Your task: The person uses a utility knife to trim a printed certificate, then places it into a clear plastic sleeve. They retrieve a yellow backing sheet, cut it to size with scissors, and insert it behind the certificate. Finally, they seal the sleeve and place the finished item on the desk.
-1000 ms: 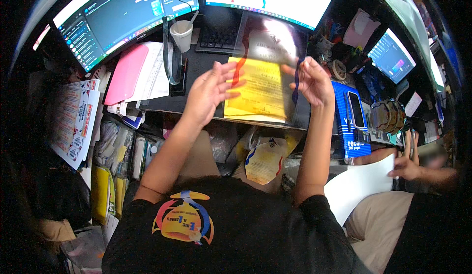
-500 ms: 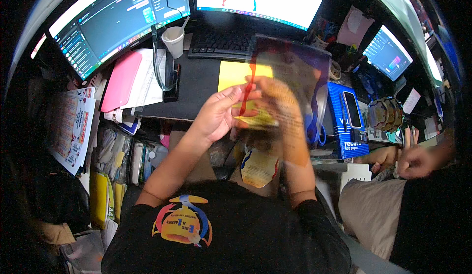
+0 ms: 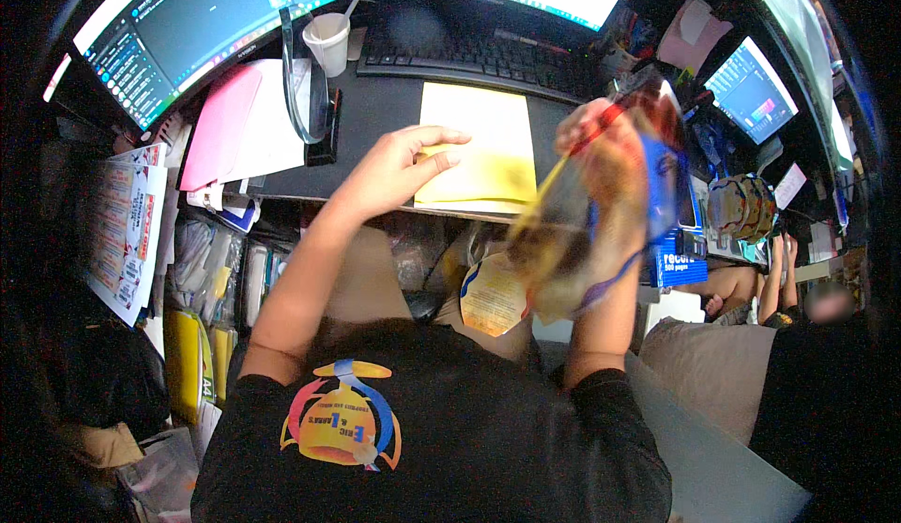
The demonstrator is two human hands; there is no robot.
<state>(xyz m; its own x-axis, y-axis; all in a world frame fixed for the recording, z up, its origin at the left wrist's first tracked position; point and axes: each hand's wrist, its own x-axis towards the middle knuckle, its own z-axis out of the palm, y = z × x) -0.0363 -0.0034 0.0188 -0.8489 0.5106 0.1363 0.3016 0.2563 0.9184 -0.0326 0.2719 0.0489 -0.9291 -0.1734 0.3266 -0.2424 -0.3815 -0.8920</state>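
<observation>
My right hand (image 3: 608, 161) is closed on a see-through printed plastic sheet (image 3: 563, 232) with red and blue ribbon shapes. Both are smeared by motion, and the sheet hangs bent below the hand. My left hand (image 3: 399, 171) has its thumb and fingers stretched out at the left edge of a yellow sheet (image 3: 483, 171) on the desk. Whether its fingertips press on that sheet or hover just over it I cannot tell. Lower down, between my legs, lies a yellow printed card (image 3: 497, 298) with cut corners and red and blue edges.
Behind the yellow sheet is a black keyboard (image 3: 450, 65). A white cup (image 3: 327, 44) stands left of it, near a pink folder (image 3: 223, 129). A blue ream box (image 3: 680, 265) and stacked cut-out pieces (image 3: 741, 206) sit at the right. Another person's hands (image 3: 784, 253) show there.
The plastic sheet has gone from between both hands to my right hand alone, swung rightward and bent. My left hand has let go and moved left, uncovering the yellow sheet.
</observation>
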